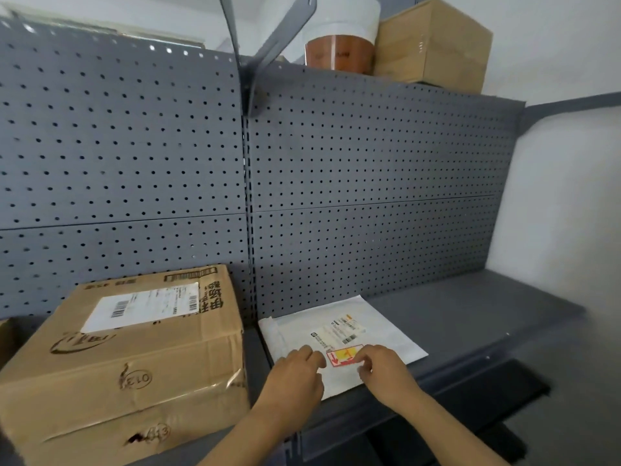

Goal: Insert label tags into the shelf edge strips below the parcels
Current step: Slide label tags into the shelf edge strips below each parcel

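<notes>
A red, yellow and white label tag [343, 357] is held over a flat white mailer parcel [379, 331] on the grey shelf. My left hand [295, 375] pinches the tag's left end and my right hand [379, 368] pinches its right end. The shelf edge strip [447, 391] runs along the shelf front just below my hands. A large brown cardboard parcel [127, 358] with a white shipping label sits to the left.
A grey pegboard back panel [369, 183] rises behind the shelf. On the upper shelf stand a cardboard box [437, 45] and a white-and-brown tub [339, 45]. A white wall [564, 196] closes the right side.
</notes>
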Demonstrator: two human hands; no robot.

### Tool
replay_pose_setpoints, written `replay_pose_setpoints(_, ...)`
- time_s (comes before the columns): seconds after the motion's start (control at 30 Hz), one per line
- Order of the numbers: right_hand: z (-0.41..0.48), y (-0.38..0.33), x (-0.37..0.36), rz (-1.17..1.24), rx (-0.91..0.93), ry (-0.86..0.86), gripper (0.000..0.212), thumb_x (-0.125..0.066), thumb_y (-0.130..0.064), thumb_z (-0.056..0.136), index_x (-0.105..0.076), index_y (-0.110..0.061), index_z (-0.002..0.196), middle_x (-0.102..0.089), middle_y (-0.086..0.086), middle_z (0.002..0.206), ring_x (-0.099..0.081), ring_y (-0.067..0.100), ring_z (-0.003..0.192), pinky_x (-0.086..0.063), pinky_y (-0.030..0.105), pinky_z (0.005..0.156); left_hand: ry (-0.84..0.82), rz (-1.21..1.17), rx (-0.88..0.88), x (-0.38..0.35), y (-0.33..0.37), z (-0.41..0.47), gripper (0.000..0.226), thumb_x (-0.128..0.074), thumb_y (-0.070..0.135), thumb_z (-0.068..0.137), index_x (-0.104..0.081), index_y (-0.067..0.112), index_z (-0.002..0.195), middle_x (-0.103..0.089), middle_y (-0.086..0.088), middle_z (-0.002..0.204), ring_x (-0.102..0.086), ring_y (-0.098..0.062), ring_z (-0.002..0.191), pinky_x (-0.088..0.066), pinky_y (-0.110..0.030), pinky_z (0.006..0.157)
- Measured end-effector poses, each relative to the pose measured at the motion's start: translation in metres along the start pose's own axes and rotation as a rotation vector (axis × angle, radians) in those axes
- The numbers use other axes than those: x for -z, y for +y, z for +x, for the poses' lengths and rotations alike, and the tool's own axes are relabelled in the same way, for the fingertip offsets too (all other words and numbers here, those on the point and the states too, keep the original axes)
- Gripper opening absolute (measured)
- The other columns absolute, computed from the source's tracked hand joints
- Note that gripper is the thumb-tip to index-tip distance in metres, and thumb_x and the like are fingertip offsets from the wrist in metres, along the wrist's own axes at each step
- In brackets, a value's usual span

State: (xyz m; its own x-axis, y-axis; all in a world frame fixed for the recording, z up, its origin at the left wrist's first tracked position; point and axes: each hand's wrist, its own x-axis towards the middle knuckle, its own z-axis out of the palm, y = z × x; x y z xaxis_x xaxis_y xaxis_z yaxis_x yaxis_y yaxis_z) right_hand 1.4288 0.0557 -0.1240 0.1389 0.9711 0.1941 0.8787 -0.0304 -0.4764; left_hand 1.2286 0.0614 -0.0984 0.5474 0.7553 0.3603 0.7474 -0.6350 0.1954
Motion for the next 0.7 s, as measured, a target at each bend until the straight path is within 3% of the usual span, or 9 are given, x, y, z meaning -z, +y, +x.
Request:
replay_pose_setpoints(0.13, 0.021, 0.010, -0.006, -0.110, 0.010, -0.044, 0.033, -0.050, -0.022, 0.092, -0.055, -0.023, 0.125, -0.053, 0.002, 0.117, -0.050, 0.017, 0.108, -0.045, 0.025, 0.095, -0.025, -0.008, 0.023, -0.011, -0.003, 0.019, 0.031, -0.038, 0.022, 0.095, -0.049, 0.024, 0.124, -0.052, 0.002, 0.120, -0.049, -0.017, 0.107, -0.040, -0.030, 0.089)
replay_pose_setpoints(0.3, 0.038, 0.012, -0.014, -0.240, 0.101, -0.082, 0.038, -0.044, -0.020, 0.093, -0.052, -0.024, 0.130, -0.051, 0.004, 0.121, -0.045, 0.022, 0.111, -0.043, 0.032, 0.097, -0.037, -0.080, 0.032, -0.022, -0.012, 0.040, 0.029, -0.039, 0.023, 0.095, -0.051, 0.025, 0.122, -0.052, 0.005, 0.121, -0.049, -0.014, 0.108, -0.039, -0.026, 0.089)
replay_pose_setpoints(0.47, 0.046, 0.009, -0.011, -0.458, 0.174, -0.121, 0.035, -0.039, -0.026, 0.095, -0.055, -0.017, 0.125, -0.051, 0.010, 0.122, -0.045, 0.027, 0.111, -0.041, 0.035, 0.093, -0.037, -0.113, 0.014, -0.022, -0.014, 0.061, 0.027, -0.041, 0.024, 0.094, -0.053, 0.024, 0.118, -0.053, 0.005, 0.118, -0.050, -0.014, 0.106, -0.042, -0.028, 0.089)
replay_pose_setpoints(0.6, 0.051, 0.010, -0.010, -0.497, 0.224, -0.087, 0.036, -0.034, -0.026, 0.098, -0.058, -0.019, 0.123, -0.058, 0.009, 0.119, -0.049, 0.027, 0.109, -0.038, 0.034, 0.091, -0.026, -0.131, -0.013, -0.020, -0.013, 0.073, 0.025, -0.041, 0.025, 0.094, -0.054, 0.023, 0.116, -0.052, 0.005, 0.115, -0.049, -0.015, 0.104, -0.040, -0.028, 0.087)
replay_pose_setpoints(0.7, 0.054, 0.012, -0.011, -0.406, 0.200, -0.023, 0.031, -0.035, -0.025, 0.098, -0.061, -0.020, 0.114, -0.065, 0.006, 0.107, -0.057, 0.024, 0.097, -0.037, 0.031, 0.074, -0.028, -0.131, -0.021, -0.021, -0.015, 0.075, 0.023, -0.041, 0.025, 0.095, -0.055, 0.024, 0.113, -0.052, 0.005, 0.112, -0.048, -0.015, 0.101, -0.040, -0.028, 0.086)
